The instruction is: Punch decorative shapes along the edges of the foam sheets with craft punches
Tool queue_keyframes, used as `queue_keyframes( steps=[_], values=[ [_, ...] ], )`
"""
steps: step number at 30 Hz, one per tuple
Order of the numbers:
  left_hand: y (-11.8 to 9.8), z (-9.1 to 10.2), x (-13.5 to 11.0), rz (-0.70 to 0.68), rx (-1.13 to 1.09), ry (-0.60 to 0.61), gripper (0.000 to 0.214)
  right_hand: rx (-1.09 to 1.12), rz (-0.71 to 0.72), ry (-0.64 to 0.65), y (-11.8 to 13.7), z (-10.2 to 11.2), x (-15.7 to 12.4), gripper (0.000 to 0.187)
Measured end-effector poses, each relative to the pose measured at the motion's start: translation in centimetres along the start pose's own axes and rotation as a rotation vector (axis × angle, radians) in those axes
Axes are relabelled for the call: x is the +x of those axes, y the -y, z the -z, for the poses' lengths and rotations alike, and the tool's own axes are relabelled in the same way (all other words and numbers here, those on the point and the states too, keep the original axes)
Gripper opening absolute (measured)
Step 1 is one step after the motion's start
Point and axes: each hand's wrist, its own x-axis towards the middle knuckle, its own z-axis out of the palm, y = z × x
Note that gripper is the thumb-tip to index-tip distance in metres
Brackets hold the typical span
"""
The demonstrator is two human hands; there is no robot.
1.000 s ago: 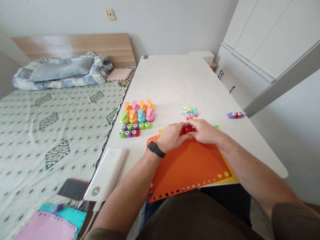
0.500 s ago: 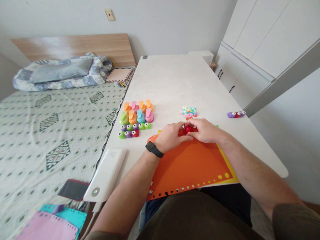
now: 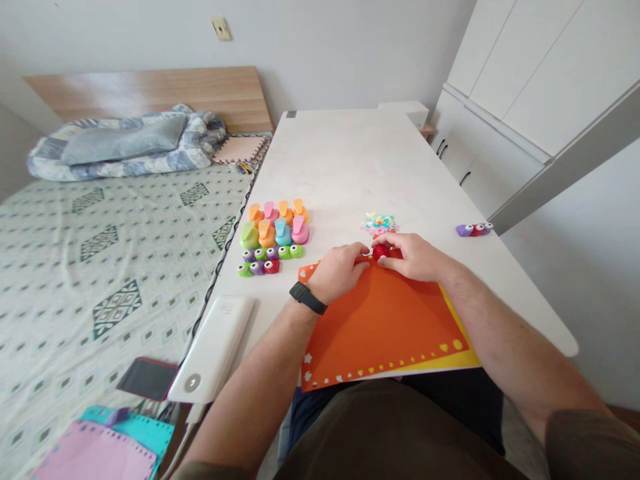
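Observation:
My left hand [image 3: 344,272], with a dark watch on its wrist, pinches the top edge of an orange sheet [image 3: 383,327]. My right hand [image 3: 414,257] grips a small red craft punch [image 3: 380,252] between thumb and fingers, at that same edge. Small shapes are cut out along the sheet's bottom and left borders. Beneath it a yellow sheet [image 3: 457,360] peeks out at the lower right. Just beyond my hands lies a pile of tiny coloured paper cutouts [image 3: 379,222]. Whether the punch's slot sits on the paper is hard to see.
Left on the white table [image 3: 335,160] stand rows of larger punches [image 3: 267,233] and small punches [image 3: 257,268]. A white power bank [image 3: 213,350] with a cable lies nearer. Several small punches [image 3: 474,230] sit at the right. A phone [image 3: 147,378] and punched sheets [image 3: 100,450] lie lower left.
The red punch has moved slightly right and away from my left hand. The orange sheet has shifted on the yellow one, and its lower edge lies a little higher.

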Motion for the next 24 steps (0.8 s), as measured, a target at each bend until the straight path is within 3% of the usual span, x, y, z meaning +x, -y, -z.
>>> queue_keyframes(
  steps=[10,24],
  values=[
    [-0.25,0.05,0.07,-0.038,0.006,0.002,0.014,0.042,0.014,0.042,0.03,-0.14,-0.06,0.036],
    [-0.62,0.25,0.07,0.026,-0.033,-0.006,0.013,-0.018,0.061,0.032,-0.21,-0.51,0.11,0.025]
  ],
)
